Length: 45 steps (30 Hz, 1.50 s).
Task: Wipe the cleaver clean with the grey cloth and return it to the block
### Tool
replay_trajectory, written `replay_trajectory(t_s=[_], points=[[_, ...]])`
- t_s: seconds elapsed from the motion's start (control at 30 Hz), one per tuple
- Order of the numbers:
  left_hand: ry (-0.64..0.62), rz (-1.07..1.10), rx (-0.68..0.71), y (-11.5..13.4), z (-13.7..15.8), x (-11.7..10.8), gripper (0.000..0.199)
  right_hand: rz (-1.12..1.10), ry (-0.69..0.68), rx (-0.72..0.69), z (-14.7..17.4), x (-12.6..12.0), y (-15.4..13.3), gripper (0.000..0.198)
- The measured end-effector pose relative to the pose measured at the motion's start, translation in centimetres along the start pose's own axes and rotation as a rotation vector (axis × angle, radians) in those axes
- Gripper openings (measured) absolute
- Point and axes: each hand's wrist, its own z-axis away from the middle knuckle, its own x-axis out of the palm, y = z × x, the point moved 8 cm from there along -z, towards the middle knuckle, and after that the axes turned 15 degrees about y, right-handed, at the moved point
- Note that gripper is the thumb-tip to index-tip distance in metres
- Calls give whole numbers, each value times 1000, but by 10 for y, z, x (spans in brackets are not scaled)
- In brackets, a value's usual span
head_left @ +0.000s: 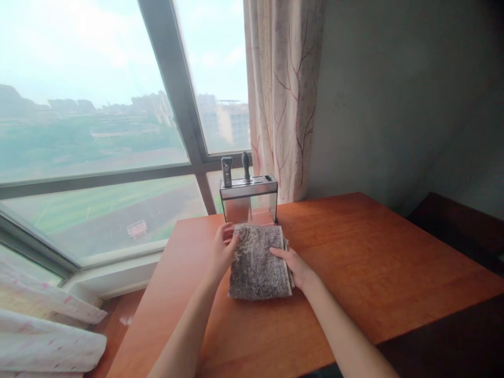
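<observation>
A grey, fuzzy folded cloth (258, 270) with pale layered edges is held above or against the wooden table, near the middle of the view; whether its lower edge touches the wood I cannot tell. My left hand (225, 244) grips its upper left corner, thumb near the front face. On the right edge my right hand (295, 268) is closed, thumb lying across the front and the other fingers hidden behind the layers. Just beyond the cloth stands a clear-sided knife block (250, 187) with a metallic top, from which two dark handles rise.
The orange-brown wooden table (354, 252) stretches to the right and toward me. A large window (90, 136) fills the left side, with a patterned curtain (285, 100) beside it. Another curtain (43, 336) hangs at the lower left. A dark wall (394, 94) stands at right.
</observation>
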Motion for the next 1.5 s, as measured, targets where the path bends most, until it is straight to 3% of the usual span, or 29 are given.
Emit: replay_trajectory(t_s=[0.17, 0.33, 0.63, 0.8, 0.93, 1.03, 1.5], points=[[165, -286, 362, 49, -21, -28, 34, -3, 111, 41, -7, -10, 4, 22], [305, -276, 462, 88, -54, -45, 31, -27, 121, 55, -9, -11, 5, 21], [261, -99, 414, 109, -132, -13, 45, -79, 103, 69, -9, -10, 7, 26], [113, 68, 359, 118, -166, 11, 44, -85, 107, 69, -10, -9, 6, 24], [-54, 313, 187, 121, -175, 32, 32, -98, 102, 76, -11, -10, 8, 24], [-91, 425, 54, 118, -177, 41, 32, -97, 109, 75, -11, -10, 7, 23], [-50, 521, 36, 125, -187, 37, 33, -87, 104, 57, -12, -10, 8, 26]])
